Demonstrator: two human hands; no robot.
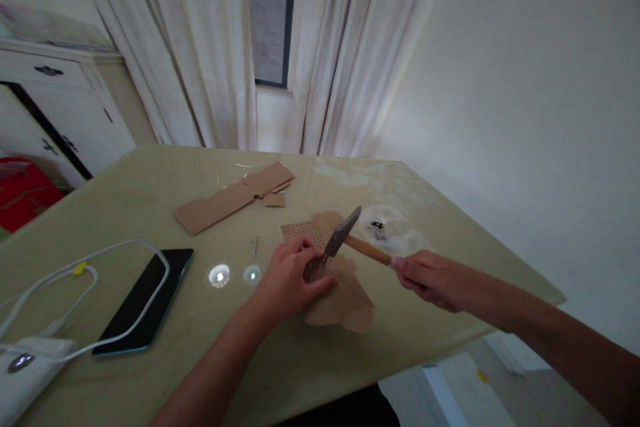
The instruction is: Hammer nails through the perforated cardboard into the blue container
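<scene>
While the left hand presses down on a piece of brown cardboard near the front edge of the table, its fingertips pinch what looks like a small nail standing upright under the hammer; the nail itself is too small to make out clearly. Right hand is closed around the end of the wooden handle of a hammer, dark metal head tilted and poised just above the left fingertips. Holding at the handle's far end gives swing; the left hand both steadies the fastener and keeps the cardboard from sliding. Cardboard here is irregular, creased, with torn-looking flaps toward the table edge; a tan perforated board with rows of small holes lies touching it on the far side. Loose nails lie just left of the hand. Beyond: a long cardboard strip with scraps, a clear plastic bag with something dark inside. Left side: a black phone crossed by a white cable.
</scene>
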